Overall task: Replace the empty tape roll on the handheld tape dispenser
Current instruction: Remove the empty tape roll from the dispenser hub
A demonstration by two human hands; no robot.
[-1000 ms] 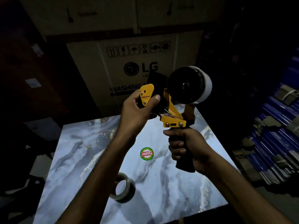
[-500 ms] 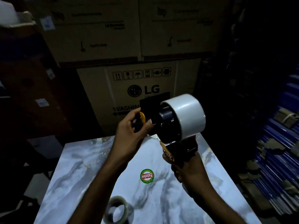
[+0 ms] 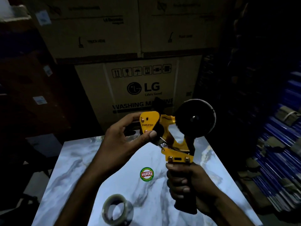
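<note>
Over on the far left, dark cartons (image 3: 34,95) with pale labels stand in shadow, too dim to read. Next to them begins the surface (image 3: 76,176), a glossy slab with grey and white marbling. Near its front edge lies a loose tape roll (image 3: 117,209), a pale greyish ring tipped so that its open core shows; nothing touches it.

Above it the left hand (image 3: 121,141) reaches in from below. It pinches the yellow front plate (image 3: 149,122) of the tape dispenser (image 3: 173,144), the thumb pressed on the near face and the fingers curled behind. Behind the hand stands a big cardboard box (image 3: 143,88) printed with LG and "washing machine", with more cardboard boxes stacked on top of it. A round green and red sticker (image 3: 146,174) sits flat on the surface between the two forearms.

The dispenser is held up in the air over the far half of the surface, handle down, its yellow frame side-on. At its upper right sits the mounted roll (image 3: 195,119), seen from the side as a dark disc with a hub in the middle. The right hand (image 3: 190,185) grips the black handle (image 3: 186,207), all fingers wrapped tightly round it.

At the far right, stacks of blue goods (image 3: 280,144) fade into the dark; what they are cannot be told.
</note>
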